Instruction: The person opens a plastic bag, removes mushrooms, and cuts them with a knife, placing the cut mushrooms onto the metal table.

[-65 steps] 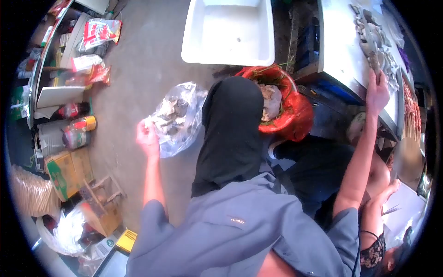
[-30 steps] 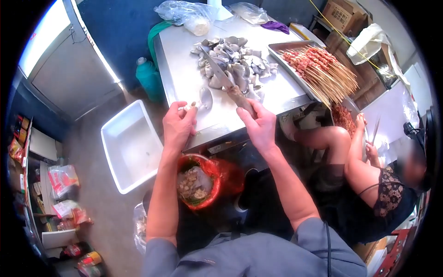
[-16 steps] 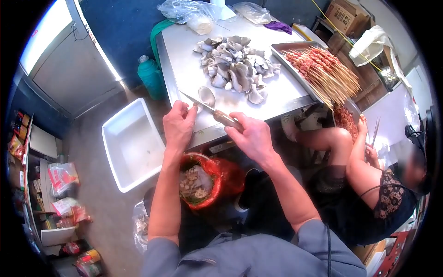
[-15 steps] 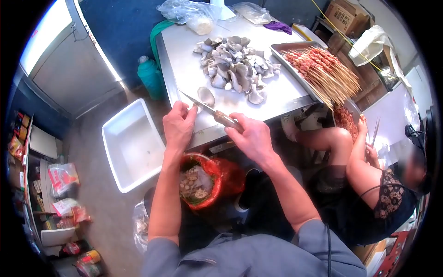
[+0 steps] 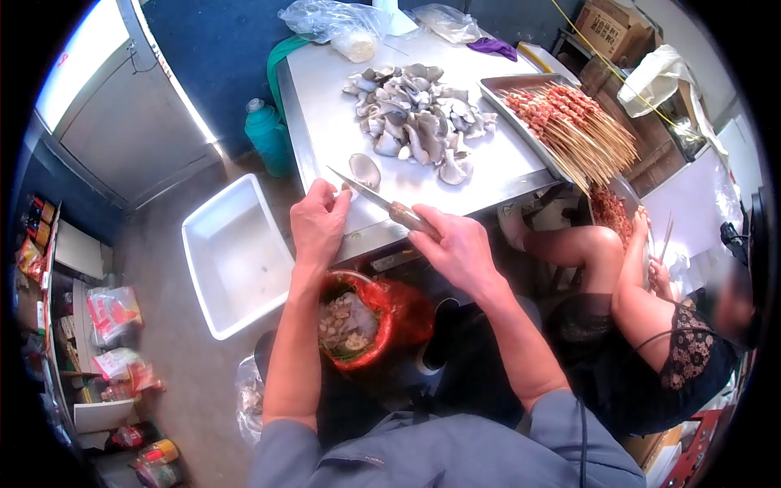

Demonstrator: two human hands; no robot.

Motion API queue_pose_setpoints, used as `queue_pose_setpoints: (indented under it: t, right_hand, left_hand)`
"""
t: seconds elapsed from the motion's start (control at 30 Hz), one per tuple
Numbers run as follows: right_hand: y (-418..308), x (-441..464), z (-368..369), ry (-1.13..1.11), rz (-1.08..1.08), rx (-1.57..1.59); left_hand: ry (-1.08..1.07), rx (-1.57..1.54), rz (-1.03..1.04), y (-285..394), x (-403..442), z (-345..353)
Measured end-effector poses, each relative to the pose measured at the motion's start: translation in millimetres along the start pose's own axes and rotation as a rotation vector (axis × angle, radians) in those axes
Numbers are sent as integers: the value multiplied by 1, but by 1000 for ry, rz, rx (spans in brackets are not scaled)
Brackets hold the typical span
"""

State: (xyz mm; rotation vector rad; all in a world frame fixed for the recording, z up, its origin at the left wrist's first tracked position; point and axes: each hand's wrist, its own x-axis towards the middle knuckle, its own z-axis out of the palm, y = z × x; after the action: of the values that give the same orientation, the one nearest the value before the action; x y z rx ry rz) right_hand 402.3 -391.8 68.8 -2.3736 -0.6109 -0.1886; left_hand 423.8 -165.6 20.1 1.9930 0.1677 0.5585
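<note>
My right hand (image 5: 460, 248) is wrapped round the wooden handle of a knife (image 5: 373, 193). Its blade points up and left, passing close to my left fingertips. My left hand (image 5: 319, 220) is closed in a pinch at the near edge of the metal table (image 5: 321, 122), on the pale stem of an oyster mushroom (image 5: 365, 172). The mushroom's rounded grey cap shows just beyond the fingers and blade. A heap of grey oyster mushrooms (image 5: 419, 122) lies farther back on the table. Below my hands stands a bin lined with a red bag (image 5: 390, 313), with trimmings inside.
A white plastic tub (image 5: 236, 260) is on the floor at left. A metal tray (image 5: 488, 85) of meat skewers (image 5: 561, 122) sits at the table's right. Beside me a seated person's hand (image 5: 659, 276) holds thin sticks near a bowl of meat (image 5: 610, 213). A teal bottle (image 5: 267, 138) stands behind.
The knife and my right hand have shifted slightly right and down, so the blade tip is farther from my left knuckles. My left hand keeps its pinch.
</note>
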Motion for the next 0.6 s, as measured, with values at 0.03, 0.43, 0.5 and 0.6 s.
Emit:
queue_pose_setpoints:
  t: [0.03,0.43,0.5,0.6]
  right_hand:
    - [-1,0,-1,-2,1,1]
    - [-1,0,-4,-99,49,96]
    - [-9,-1,1,-24,-47,-62]
    - [-14,5,8,-19,-55,-96]
  left_hand:
    - [0,1,-2,-1,0,0]
    - [-28,145,40,7,0,-3]
    - [-31,192,68,4,0,-2]
    - [-63,203,70,3,2,-2]
